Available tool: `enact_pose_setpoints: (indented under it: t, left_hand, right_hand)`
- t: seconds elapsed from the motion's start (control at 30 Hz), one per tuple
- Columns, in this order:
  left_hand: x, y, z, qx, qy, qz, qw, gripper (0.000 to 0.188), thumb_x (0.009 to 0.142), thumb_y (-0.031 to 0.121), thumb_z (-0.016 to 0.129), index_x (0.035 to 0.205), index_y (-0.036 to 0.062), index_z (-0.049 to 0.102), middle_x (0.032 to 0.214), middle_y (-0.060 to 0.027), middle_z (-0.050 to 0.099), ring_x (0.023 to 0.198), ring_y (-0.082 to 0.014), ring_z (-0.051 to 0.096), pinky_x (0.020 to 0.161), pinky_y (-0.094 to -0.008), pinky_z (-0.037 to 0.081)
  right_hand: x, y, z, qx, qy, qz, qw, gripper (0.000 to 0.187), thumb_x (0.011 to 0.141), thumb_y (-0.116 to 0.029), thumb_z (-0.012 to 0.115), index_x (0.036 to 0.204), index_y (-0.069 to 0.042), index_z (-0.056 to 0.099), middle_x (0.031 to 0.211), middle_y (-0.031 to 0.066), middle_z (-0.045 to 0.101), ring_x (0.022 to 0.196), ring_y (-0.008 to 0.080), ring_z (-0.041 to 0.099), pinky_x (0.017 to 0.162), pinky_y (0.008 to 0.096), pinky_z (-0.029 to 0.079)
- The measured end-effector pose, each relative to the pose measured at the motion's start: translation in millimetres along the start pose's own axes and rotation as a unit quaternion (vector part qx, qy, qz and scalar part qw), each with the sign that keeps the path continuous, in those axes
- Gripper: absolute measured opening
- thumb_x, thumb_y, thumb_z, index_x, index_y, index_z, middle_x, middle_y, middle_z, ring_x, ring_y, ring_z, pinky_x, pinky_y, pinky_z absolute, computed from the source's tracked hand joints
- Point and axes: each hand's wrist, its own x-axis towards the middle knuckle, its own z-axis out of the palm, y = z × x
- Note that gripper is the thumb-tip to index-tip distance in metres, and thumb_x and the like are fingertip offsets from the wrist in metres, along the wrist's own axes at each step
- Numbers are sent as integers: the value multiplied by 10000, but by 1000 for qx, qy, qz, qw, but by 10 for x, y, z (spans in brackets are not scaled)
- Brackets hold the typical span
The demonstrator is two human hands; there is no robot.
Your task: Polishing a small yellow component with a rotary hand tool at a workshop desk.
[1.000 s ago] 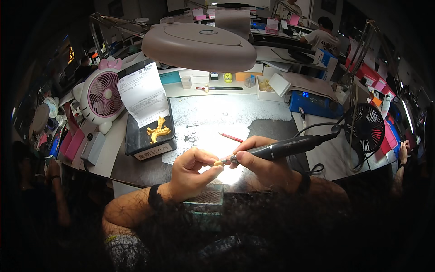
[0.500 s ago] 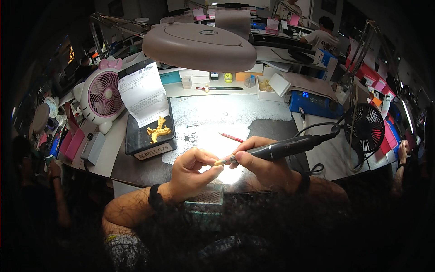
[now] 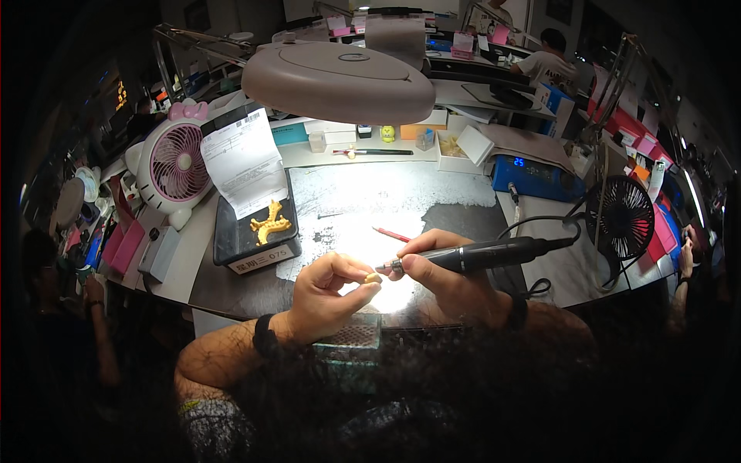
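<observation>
My left hand (image 3: 330, 292) is closed, pinching a small yellow tooth-like piece (image 3: 373, 278) between thumb and fingertips. A black rotary handpiece (image 3: 498, 253) lies in the grip of my right hand (image 3: 455, 287), its metal tip (image 3: 392, 265) pointing left toward that piece. A narrow gap seems to part the tip from the piece; the bit itself is too small to make out. Left of my hands, a black tray (image 3: 255, 251) holds yellow dental model parts (image 3: 271, 223) and a printed paper slip (image 3: 243, 163).
A lamp head (image 3: 340, 81) hangs over the bench. Beyond my right hand lie a red pencil (image 3: 391, 234), a blue control box (image 3: 536, 179) and a small black fan (image 3: 621, 218). A pink-and-white fan (image 3: 179, 162) stands at left. Below my hands sits a greenish glass-like box (image 3: 351, 337).
The handpiece has drawn slightly right and its rear end has dipped, so its tip has come away from the yellow piece. My left hand has barely moved; the piece appears slightly turned.
</observation>
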Motion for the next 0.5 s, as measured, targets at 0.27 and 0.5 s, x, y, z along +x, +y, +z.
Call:
enact_pose_setpoints:
  t: [0.27, 0.5]
  left_hand:
    - [2, 18, 16, 6, 14, -32, 999, 180, 892, -90, 683, 1011, -13, 572, 1053, -128, 675, 1024, -176, 684, 925, -317, 571]
    - [-10, 2, -6, 2, 18, -48, 999, 195, 903, -77, 680, 1052, -21, 567, 1058, -122, 672, 1024, -168, 682, 932, -314, 570]
  right_hand:
    - [47, 85, 35, -49, 36, -57, 997, 259, 942, -56, 699, 1178, 12, 618, 1031, 132, 708, 982, 155, 698, 847, 259, 576]
    - [49, 41, 69, -102, 22, -47, 993, 312, 931, -64, 716, 1220, 14, 630, 1069, 128, 711, 964, 139, 693, 857, 261, 575]
